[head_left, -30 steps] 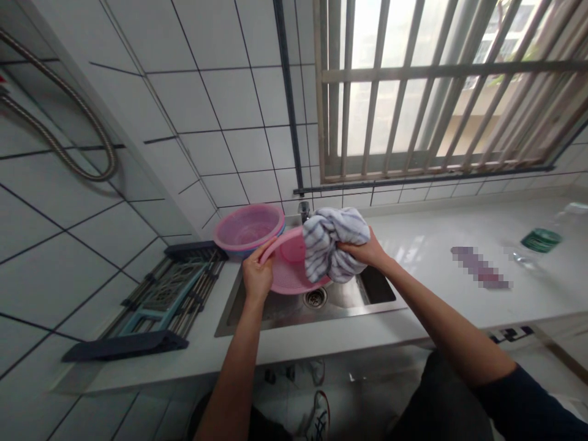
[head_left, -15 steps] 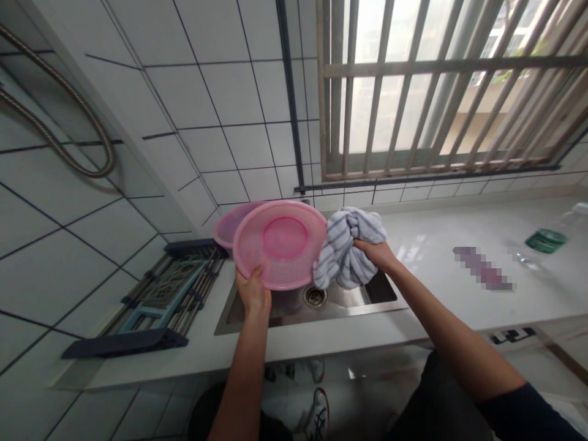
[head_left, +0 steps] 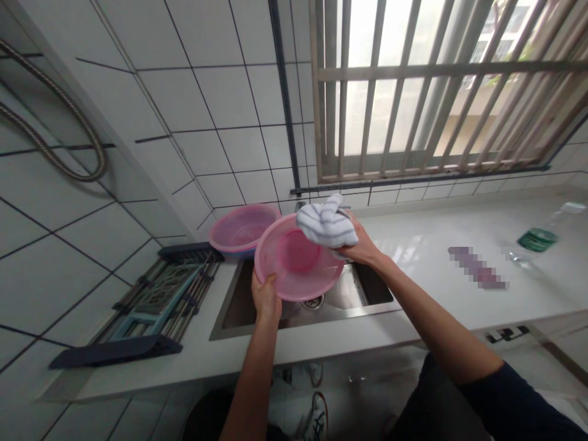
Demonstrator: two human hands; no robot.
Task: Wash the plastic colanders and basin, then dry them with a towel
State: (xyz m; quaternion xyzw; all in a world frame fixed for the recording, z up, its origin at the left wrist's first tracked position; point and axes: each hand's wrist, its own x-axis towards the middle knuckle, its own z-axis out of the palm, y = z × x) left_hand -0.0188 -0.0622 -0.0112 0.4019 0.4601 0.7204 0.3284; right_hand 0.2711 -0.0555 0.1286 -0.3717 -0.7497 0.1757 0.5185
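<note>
My left hand (head_left: 266,296) grips the near left rim of a pink plastic colander (head_left: 316,283), thumb on the inside. The colander is tilted toward me above the sink (head_left: 242,300). Bunched in my right hand (head_left: 361,244) is a white towel with grey-blue stripes (head_left: 327,223); it covers the colander's upper right part. The right fingers are partly hidden by the cloth. Behind the colander, at the sink's back left corner, stands a pink basin (head_left: 243,228) with something blue under it.
A folding rack (head_left: 158,300) lies on the counter (head_left: 413,297) left of the sink. To the right are a blurred-out object (head_left: 478,267) and a clear plastic bottle (head_left: 537,239) with a green label. A barred window (head_left: 413,92) is above, and a metal hose (head_left: 55,116) hangs at left.
The towel has moved left, from beside the colander to over its upper right part. The colander has shifted right and slightly down, uncovering more of the pink basin.
</note>
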